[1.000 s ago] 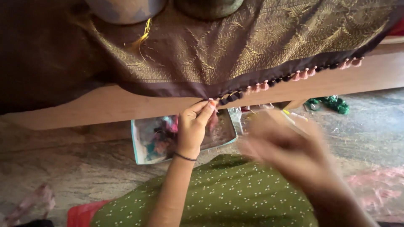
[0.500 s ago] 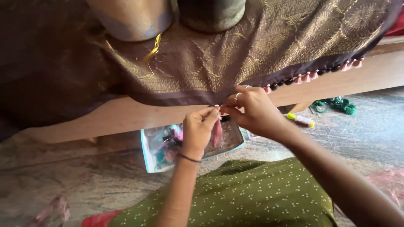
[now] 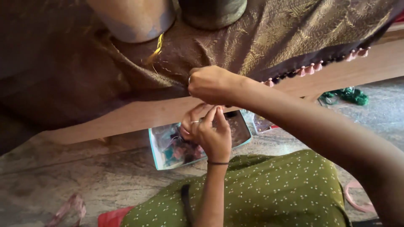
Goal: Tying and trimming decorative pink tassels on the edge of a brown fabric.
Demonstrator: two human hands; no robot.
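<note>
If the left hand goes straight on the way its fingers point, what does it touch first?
Probably the right hand: the left hand points up and away from the body, its fingertips just below that hand at the brown cloth's edge. Depth is unclear, so it might meet the cloth edge instead.

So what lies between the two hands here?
In the head view, only the wooden bench edge shows between right hand and left hand.
</note>
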